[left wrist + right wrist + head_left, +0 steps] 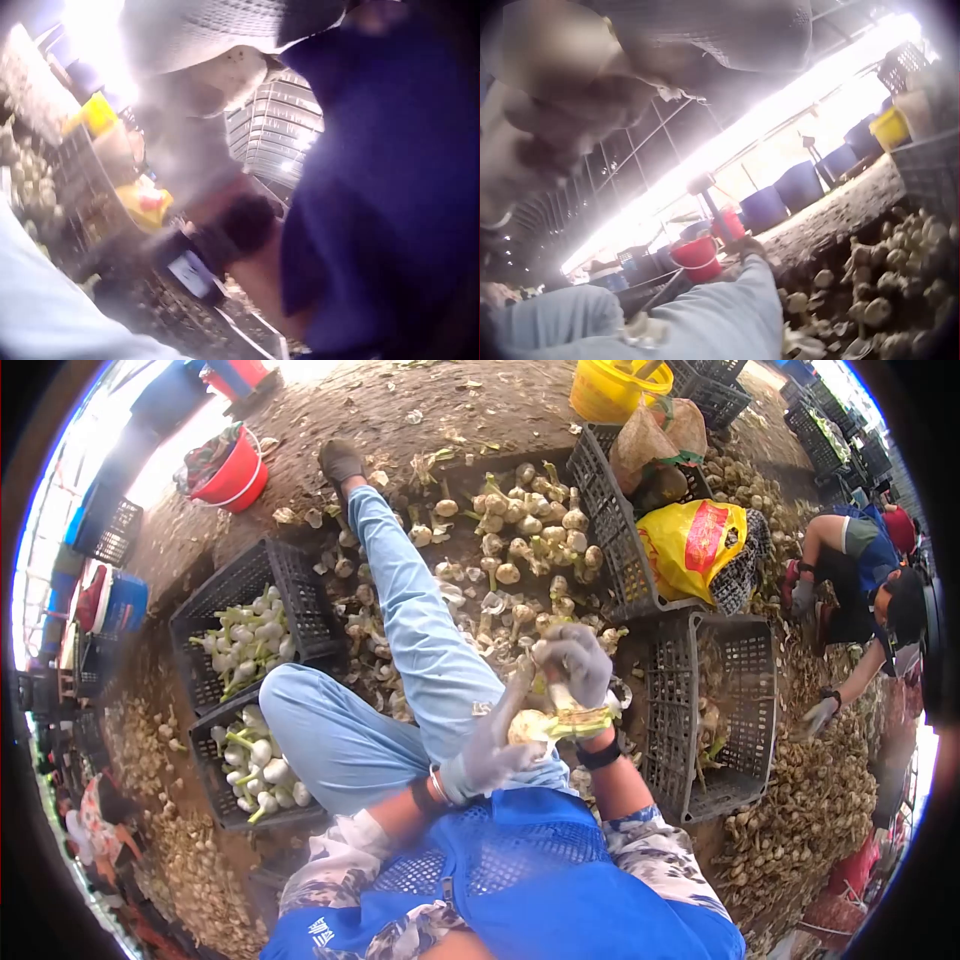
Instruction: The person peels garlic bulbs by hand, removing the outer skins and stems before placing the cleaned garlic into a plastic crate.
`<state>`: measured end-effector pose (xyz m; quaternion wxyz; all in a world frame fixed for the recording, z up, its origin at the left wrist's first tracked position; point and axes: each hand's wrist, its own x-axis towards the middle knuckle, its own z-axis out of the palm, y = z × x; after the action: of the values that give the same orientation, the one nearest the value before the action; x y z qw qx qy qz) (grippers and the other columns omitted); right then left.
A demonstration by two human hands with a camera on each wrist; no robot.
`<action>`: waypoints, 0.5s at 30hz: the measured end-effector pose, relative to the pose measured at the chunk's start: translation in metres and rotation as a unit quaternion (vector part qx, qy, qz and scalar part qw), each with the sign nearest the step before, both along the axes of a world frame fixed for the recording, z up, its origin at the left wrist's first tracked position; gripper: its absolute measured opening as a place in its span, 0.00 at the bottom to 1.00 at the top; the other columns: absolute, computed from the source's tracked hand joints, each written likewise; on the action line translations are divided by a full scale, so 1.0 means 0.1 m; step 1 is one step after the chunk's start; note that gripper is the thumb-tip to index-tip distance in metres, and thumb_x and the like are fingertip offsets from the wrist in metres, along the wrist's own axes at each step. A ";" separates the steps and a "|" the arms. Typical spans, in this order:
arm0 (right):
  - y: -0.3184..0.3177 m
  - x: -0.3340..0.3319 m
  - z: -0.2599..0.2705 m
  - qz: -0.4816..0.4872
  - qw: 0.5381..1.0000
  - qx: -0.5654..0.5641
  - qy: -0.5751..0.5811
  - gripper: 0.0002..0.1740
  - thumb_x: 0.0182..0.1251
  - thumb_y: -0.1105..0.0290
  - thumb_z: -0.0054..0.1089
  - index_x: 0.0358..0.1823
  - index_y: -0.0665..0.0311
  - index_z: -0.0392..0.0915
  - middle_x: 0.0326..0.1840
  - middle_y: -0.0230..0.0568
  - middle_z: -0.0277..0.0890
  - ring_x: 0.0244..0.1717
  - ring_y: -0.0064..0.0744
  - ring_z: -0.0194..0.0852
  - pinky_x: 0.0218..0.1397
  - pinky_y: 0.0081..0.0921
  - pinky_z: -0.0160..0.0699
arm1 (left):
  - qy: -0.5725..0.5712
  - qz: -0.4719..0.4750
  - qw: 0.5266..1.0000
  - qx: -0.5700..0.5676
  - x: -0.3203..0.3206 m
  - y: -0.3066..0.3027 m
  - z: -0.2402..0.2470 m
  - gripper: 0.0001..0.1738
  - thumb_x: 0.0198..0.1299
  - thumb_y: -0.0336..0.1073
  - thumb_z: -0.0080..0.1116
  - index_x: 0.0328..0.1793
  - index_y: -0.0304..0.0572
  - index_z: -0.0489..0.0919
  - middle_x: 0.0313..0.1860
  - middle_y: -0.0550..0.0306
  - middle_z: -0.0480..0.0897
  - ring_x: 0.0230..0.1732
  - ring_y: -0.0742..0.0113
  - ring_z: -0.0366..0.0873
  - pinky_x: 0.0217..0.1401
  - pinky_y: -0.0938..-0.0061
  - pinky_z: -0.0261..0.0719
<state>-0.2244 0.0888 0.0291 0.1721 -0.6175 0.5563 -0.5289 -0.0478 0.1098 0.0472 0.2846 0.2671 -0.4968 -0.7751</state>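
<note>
In the head view my gloved left hand point(485, 755) grips a garlic bulb point(528, 728) with a green-yellow stalk pointing right. Just above it is my gloved right hand point(580, 665), its fingers curled; whether they pinch anything is hidden. The left wrist view has a pale bulb point(244, 75) beneath a glove, with the opposite forearm and its black wristband behind. A thin shred of peel point(676, 94) hangs under the glove at the top of the right wrist view, beside a large blurred pale shape.
Loose garlic point(530, 510) lies on the ground beyond my legs. Two crates at left hold cleaned white bulbs point(262, 770). A black crate point(740, 710) stands at right, below one bearing a yellow bag point(695, 545). A red bucket point(235, 475) is upper left; another person crouches at far right.
</note>
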 end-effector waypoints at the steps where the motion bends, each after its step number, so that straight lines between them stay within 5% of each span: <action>1: -0.03 -0.07 0.00 0.013 0.999 0.048 -0.018 0.19 0.48 0.87 0.60 0.42 0.63 0.82 0.41 0.41 0.79 0.39 0.32 0.78 0.42 0.23 0.78 | 0.049 0.004 0.996 0.073 0.00 -0.02 -0.04 0.50 0.57 0.33 0.60 0.83 0.40 0.46 0.62 0.46 0.73 0.42 0.65 0.81 0.35 0.80 0.81; 3: -0.05 -0.14 0.00 0.002 0.990 0.118 -0.077 0.25 0.50 0.89 0.54 0.50 0.63 0.83 0.41 0.42 0.80 0.43 0.33 0.79 0.48 0.21 0.77 | 0.149 0.016 0.965 0.213 -0.01 -0.09 -0.14 0.50 0.61 0.40 0.61 0.84 0.43 0.45 0.56 0.46 0.78 0.39 0.63 0.81 0.33 0.79 0.79; 6: 0.18 -0.28 0.05 0.101 0.922 0.223 -0.298 0.20 0.69 0.75 0.54 0.61 0.69 0.76 0.52 0.40 0.76 0.50 0.29 0.77 0.55 0.23 0.74 | 0.227 0.031 0.937 0.265 0.04 -0.30 -0.18 0.46 0.66 0.43 0.55 0.84 0.48 0.44 0.54 0.46 0.78 0.38 0.63 0.81 0.29 0.79 0.78; 8: 0.28 -0.28 0.11 0.200 0.895 0.230 -0.326 0.24 0.73 0.65 0.56 0.65 0.70 0.72 0.57 0.38 0.73 0.52 0.26 0.76 0.56 0.23 0.74 | 0.202 0.000 0.948 0.245 0.04 -0.32 -0.15 0.42 0.69 0.46 0.52 0.83 0.48 0.46 0.53 0.48 0.78 0.39 0.64 0.81 0.29 0.79 0.78; 10: 0.28 -0.21 0.05 0.188 0.918 0.198 -0.289 0.20 0.68 0.68 0.63 0.59 0.69 0.78 0.52 0.37 0.78 0.48 0.24 0.78 0.54 0.24 0.76 | 0.223 -0.046 0.932 0.283 0.02 -0.35 -0.15 0.42 0.68 0.43 0.55 0.82 0.47 0.47 0.53 0.49 0.78 0.40 0.64 0.81 0.31 0.78 0.80; 13: 0.29 -0.05 0.13 0.064 0.918 0.187 -0.345 0.09 0.63 0.76 0.66 0.44 0.69 0.84 0.41 0.35 0.84 0.38 0.24 0.78 0.45 0.25 0.77 | 0.102 0.090 0.972 0.192 -0.07 -0.29 -0.14 0.42 0.63 0.38 0.64 0.78 0.40 0.53 0.52 0.50 0.77 0.44 0.65 0.81 0.38 0.77 0.82; 15: 0.29 -0.05 0.09 0.058 0.970 0.149 -0.182 0.07 0.64 0.77 0.65 0.43 0.69 0.84 0.40 0.33 0.84 0.36 0.22 0.77 0.42 0.24 0.76 | -0.064 0.185 0.981 -0.012 -0.16 -0.24 -0.27 0.44 0.55 0.33 0.71 0.73 0.38 0.57 0.51 0.51 0.77 0.46 0.66 0.80 0.44 0.76 0.82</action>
<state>-0.2290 0.1179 0.0383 0.3909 -0.5091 0.5517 -0.5326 -0.0642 0.0855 0.0207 0.3940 0.3999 -0.4648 -0.6847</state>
